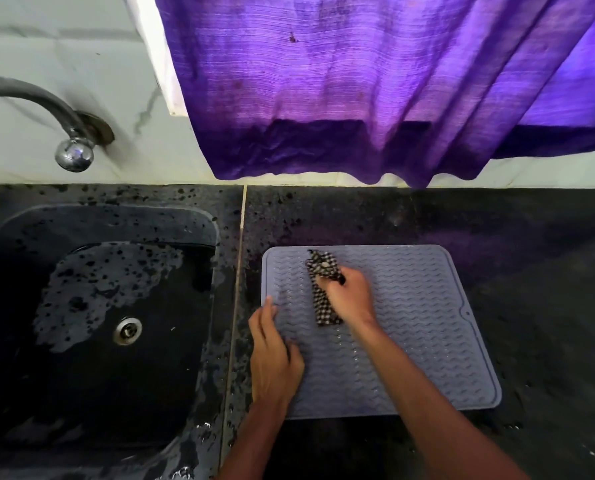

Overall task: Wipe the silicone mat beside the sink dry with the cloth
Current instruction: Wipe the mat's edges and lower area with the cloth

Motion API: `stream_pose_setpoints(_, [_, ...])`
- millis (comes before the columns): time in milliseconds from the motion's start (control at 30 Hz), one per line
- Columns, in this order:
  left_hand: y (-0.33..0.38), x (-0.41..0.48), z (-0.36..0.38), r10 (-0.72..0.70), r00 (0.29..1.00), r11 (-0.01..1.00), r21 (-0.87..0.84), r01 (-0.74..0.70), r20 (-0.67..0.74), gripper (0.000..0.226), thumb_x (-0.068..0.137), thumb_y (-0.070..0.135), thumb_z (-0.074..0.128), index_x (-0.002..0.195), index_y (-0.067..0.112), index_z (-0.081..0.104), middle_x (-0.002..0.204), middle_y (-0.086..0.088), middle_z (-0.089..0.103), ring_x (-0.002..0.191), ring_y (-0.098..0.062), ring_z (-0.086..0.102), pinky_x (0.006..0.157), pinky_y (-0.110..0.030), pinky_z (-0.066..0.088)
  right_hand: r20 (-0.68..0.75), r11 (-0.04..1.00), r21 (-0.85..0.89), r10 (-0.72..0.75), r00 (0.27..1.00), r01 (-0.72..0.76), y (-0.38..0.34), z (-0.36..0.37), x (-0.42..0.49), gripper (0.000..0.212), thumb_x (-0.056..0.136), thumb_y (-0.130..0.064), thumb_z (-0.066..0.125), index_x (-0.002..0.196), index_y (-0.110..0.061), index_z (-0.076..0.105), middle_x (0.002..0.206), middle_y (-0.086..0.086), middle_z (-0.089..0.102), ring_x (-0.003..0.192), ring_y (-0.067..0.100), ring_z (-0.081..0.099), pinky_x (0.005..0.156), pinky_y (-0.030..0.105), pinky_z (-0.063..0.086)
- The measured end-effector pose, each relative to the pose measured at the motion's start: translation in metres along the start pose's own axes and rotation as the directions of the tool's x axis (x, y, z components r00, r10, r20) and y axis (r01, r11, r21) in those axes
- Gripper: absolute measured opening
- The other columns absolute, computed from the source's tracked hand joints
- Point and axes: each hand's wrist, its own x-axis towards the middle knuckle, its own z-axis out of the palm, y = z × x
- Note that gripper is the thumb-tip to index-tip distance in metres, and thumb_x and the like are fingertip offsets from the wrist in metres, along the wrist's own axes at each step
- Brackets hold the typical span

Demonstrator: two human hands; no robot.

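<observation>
Home kitchen, dark stone counter [496, 216], sunken sink [98, 323] (wet), wall tap [71, 147]

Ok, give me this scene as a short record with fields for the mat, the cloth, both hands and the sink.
mat: grey silicone, flat on the dark counter, right of the sink
cloth: checked, on the mat's far left part
right hand: grips the cloth
left hand: fingers straight, rests on the mat's left edge
sink: wet, tap above it

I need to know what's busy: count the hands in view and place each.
2. The left hand rests flat on the silicone mat at its left edge, beside the sink; the right hand grips the checkered cloth on the mat's far part.
</observation>
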Motion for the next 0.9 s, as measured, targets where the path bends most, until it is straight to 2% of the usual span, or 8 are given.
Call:
stream_pose_setpoints(100, [-0.001,0.009,0.005,0.024,1.0,0.992,0.121,-0.023,-0.005,0.064,0.088,0.002,0.054,0.149,0.015,0.038,0.142,-0.002,0.038,0.115,-0.028,0.057,0.083,-0.043,0.059,-0.099,0.983,-0.172,-0.079,0.992,0.061,-0.001,-0.023,0.02,0.012,0.084,-0.018,0.065,0.091,-0.012,0.072,0.085,0.005,0.073,0.083,0.022,0.067,0.075,0.03,0.052])
stream_pose_setpoints(167, [-0.001,0.009,0.007,0.009,1.0,0.994,0.109,-0.008,0.0,0.061,0.091,0.005,0.05,0.15,0.016,0.037,0.143,0.0,0.036,0.12,-0.025,0.054,0.091,-0.042,0.056,-0.125,0.956,-0.28,-0.121,0.985,0.082,-0.001,-0.024,0.03,0.013,0.083,-0.013,0.063,0.092,-0.008,0.072,0.084,0.011,0.072,0.083,0.028,0.067,0.07,0.026,0.045])
stream_pose_setpoints(267, [0.001,0.008,0.007,-0.046,0.999,0.998,0.047,0.047,-0.005,0.056,0.096,0.014,0.045,0.151,0.015,0.035,0.149,-0.002,0.035,0.129,-0.021,0.049,0.1,-0.03,0.045,-0.135,0.927,-0.366,-0.139,0.981,0.081,-0.006,-0.011,0.036,0.02,0.082,-0.013,0.061,0.097,-0.005,0.071,0.09,0.016,0.072,0.088,0.033,0.067,0.073,0.032,0.049])
stream_pose_setpoints(433, [0.0,0.012,0.005,-0.106,0.994,0.994,-0.003,0.106,-0.03,0.052,0.099,0.018,0.041,0.149,0.007,0.038,0.149,-0.006,0.041,0.133,-0.019,0.047,0.106,-0.032,0.042,-0.135,0.919,-0.379,-0.177,0.975,0.114,-0.021,0.027,0.023,0.025,0.083,-0.017,0.061,0.102,-0.004,0.07,0.097,0.017,0.07,0.094,0.034,0.065,0.078,0.036,0.05])
stream_pose_setpoints(533, [0.001,0.013,0.006,-0.118,0.992,0.993,-0.009,0.118,-0.043,0.049,0.098,0.015,0.04,0.146,0.005,0.041,0.146,-0.009,0.046,0.129,-0.023,0.051,0.101,-0.036,0.047,-0.072,0.914,-0.355,-0.237,0.969,0.197,-0.03,0.057,0.016,0.024,0.083,-0.017,0.06,0.1,-0.004,0.069,0.097,0.014,0.069,0.094,0.03,0.064,0.08,0.035,0.05])
stream_pose_setpoints(700, [-0.001,0.015,0.005,-0.155,0.987,0.988,-0.012,0.154,-0.045,0.054,0.096,0.002,0.051,0.148,0.009,0.036,0.142,-0.006,0.045,0.113,-0.028,0.059,0.078,-0.036,0.05,0.028,0.919,-0.296,-0.263,0.964,0.26,-0.044,0.086,0.009,0.019,0.084,-0.014,0.06,0.097,-0.002,0.067,0.096,0.015,0.068,0.093,0.03,0.062,0.079,0.037,0.049])
stream_pose_setpoints(800, [0.004,0.015,0.003,-0.165,0.984,0.986,-0.044,0.162,-0.073,0.054,0.097,0.011,0.043,0.151,0.009,0.034,0.146,-0.007,0.043,0.121,-0.021,0.053,0.088,-0.026,0.042,0.117,0.964,-0.188,-0.17,0.978,0.19,-0.049,0.081,0.015,0.013,0.083,-0.017,0.062,0.085,-0.008,0.07,0.085,0.011,0.071,0.086,0.028,0.066,0.072,0.034,0.048])
stream_pose_setpoints(900, [0.006,0.015,0.002,-0.133,0.988,0.99,-0.056,0.129,-0.084,0.057,0.094,0.011,0.041,0.151,0.006,0.034,0.147,-0.009,0.042,0.125,-0.013,0.047,0.095,-0.012,0.034,0.187,0.997,0.066,-0.04,0.982,0.028,-0.05,0.061,0.015,0.006,0.085,-0.022,0.068,0.083,-0.016,0.071,0.081,0.0,0.072,0.081,0.016,0.067,0.071,0.03,0.05])
